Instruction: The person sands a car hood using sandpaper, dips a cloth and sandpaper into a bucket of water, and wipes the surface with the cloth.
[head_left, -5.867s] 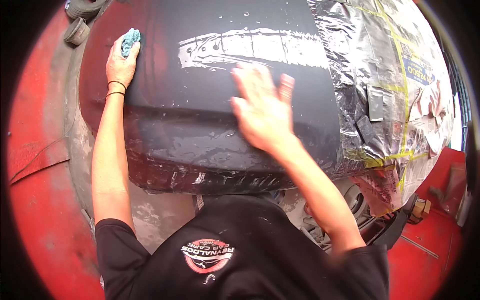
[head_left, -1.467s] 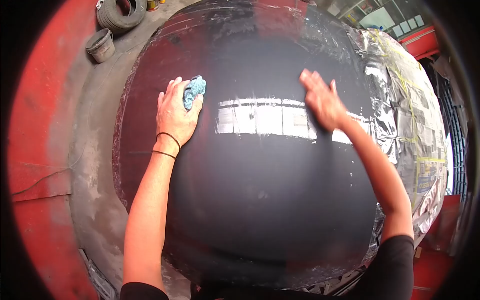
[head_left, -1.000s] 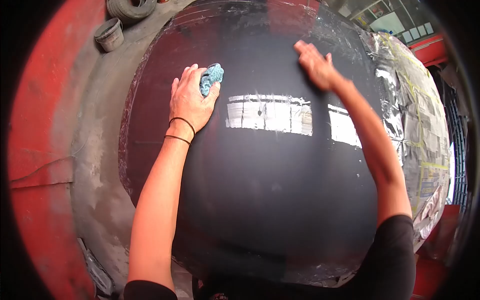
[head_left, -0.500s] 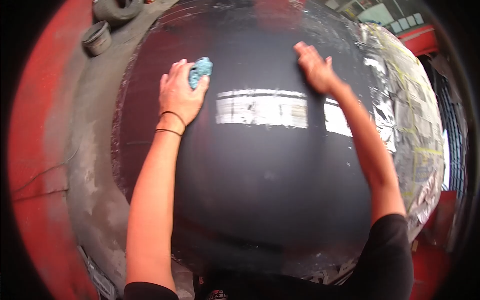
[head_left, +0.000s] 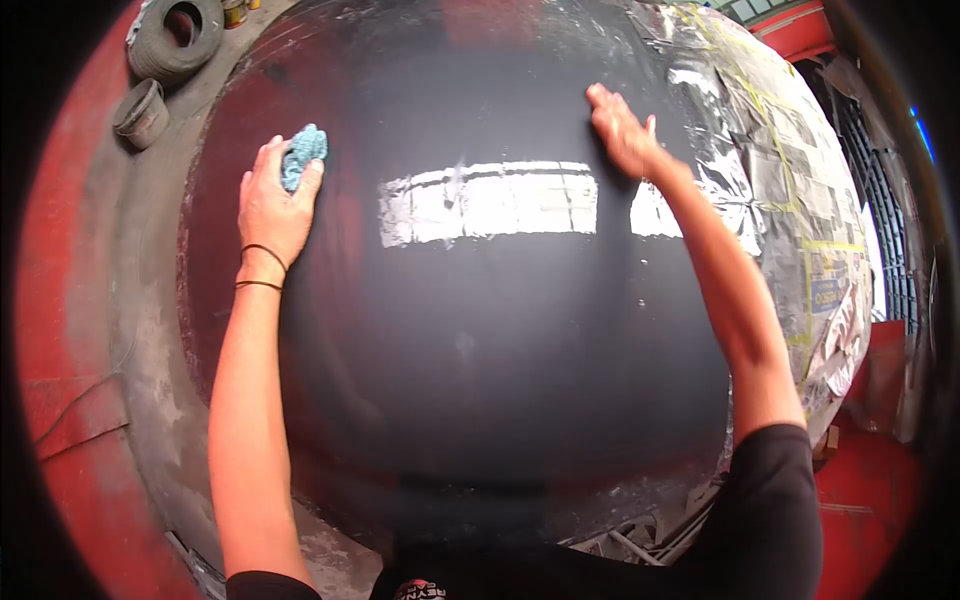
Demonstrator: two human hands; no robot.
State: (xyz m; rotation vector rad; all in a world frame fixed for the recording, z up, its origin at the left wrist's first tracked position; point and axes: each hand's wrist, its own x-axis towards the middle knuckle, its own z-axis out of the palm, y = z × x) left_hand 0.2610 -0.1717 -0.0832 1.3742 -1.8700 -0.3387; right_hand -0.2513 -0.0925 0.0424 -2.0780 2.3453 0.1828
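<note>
A large, dark, glossy car body panel [head_left: 470, 340] curves across the middle of the view, with reddish patches toward its left side. My left hand [head_left: 273, 205] rests near the panel's left edge, closed around a crumpled light-blue cloth [head_left: 304, 156]. The cloth pokes out between thumb and fingers. Farther right, my right hand [head_left: 625, 133] lies on the panel with fingers stretched out and the thumb lifted slightly apart. No object shows in it, though its palm is hidden.
Newspaper masking [head_left: 800, 215] with yellow tape and shiny film borders the panel's right side. On the floor at upper left are a tyre [head_left: 175, 45] and a bucket [head_left: 142, 113]. Bright window reflections [head_left: 490, 205] lie across the panel.
My left hand has slid left with the cloth, closer to the panel's left edge. My right hand sits slightly nearer the masked side. The whole view has shifted.
</note>
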